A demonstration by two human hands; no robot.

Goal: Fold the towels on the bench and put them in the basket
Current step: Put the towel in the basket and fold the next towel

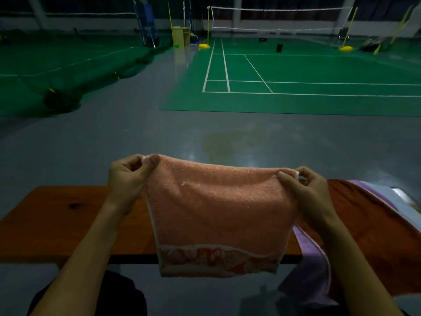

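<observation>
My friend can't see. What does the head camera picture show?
Two hands, left hand and right hand, each pinch a top corner of a peach towel, holding it up over a wooden bench. More towels lie heaped at the right, with a green badminton court beyond.

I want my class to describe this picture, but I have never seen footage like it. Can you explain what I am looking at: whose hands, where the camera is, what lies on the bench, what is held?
There is no machine here. A person wears one wide-angle camera on the head, so you look forward and down along their own arms. The left hand and the right hand each pinch a top corner of a peach towel, holding it up so that it hangs in front of a wooden bench. On the bench to the right lie more towels: a rust towel and a lilac towel that droops over the edge. Beyond is a green badminton court with a net. No basket shows in this picture.
</observation>
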